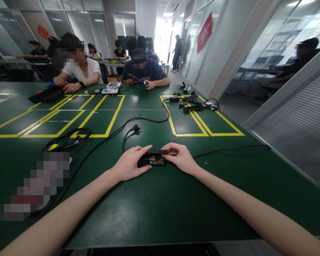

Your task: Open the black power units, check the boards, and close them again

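Note:
In front of me on the green table lies an opened power adapter with its circuit board (157, 161) exposed, coils and small parts showing. Its black cover (158, 152) stands along the far side of the board. My left hand (130, 163) grips the adapter's left end, index finger at the cover and thumb at the near edge. With thumb and index finger pinched, my right hand (179, 158) holds the right end of the cover. A black cord with a plug (135, 128) lies just beyond my left hand, and another cable (232, 148) runs off to the right.
A blurred-out pale object (46, 181) and a coiled black cable (69, 138) lie at left. Yellow tape (114, 115) marks rectangles on the table. Adapters and cables (192, 103) are heaped at the far right. Two people sit across, one near a black tray (46, 95).

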Demonstrator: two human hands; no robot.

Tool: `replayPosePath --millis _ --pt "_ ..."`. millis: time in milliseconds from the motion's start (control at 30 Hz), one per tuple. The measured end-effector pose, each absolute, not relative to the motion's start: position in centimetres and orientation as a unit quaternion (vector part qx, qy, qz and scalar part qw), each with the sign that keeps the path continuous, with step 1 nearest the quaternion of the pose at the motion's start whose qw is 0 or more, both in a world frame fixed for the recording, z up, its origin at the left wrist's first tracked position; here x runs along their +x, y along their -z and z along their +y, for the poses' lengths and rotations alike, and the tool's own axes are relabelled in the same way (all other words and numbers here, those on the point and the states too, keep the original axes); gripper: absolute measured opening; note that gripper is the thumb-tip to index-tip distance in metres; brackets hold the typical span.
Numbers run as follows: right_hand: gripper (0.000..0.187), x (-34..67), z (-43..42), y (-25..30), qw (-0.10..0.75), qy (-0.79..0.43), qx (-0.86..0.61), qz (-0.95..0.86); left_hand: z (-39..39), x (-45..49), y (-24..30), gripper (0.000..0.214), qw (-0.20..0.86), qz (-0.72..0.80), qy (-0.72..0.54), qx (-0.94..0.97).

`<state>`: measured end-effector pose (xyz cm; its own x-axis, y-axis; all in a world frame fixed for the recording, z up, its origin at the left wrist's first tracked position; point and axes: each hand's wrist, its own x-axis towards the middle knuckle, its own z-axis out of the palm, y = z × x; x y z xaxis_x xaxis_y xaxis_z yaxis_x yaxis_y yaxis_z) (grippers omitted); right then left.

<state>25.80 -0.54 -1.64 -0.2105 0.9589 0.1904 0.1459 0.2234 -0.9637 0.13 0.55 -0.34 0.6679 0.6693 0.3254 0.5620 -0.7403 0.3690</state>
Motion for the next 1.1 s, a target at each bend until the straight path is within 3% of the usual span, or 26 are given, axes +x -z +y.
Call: replayPosePath --millis 233,600,867,1100 --pt "0.011 26.2 -0.8 1.0 0.434 -0.390 -0.386 -0.714 0.6 0.2 0.2 0.046 0.137 0.317 -0.237 0.908" --pt "0.022 27.0 -0.8 0.2 0.344 -0.302 -0.323 -0.828 0.7 0.3 0.0 0.017 0.167 0.263 -0.251 0.917" --pt "0.036 27.5 -0.7 0.5 0.319 -0.239 -0.325 -0.858 0.1 0.9 -0.1 0.019 0.154 0.305 -0.234 0.910" --pt "0.036 26.9 -0.8 0.7 0.293 -0.154 -0.352 -0.875 -0.1 1.7 -0.2 0.019 0.135 0.346 -0.226 0.901"
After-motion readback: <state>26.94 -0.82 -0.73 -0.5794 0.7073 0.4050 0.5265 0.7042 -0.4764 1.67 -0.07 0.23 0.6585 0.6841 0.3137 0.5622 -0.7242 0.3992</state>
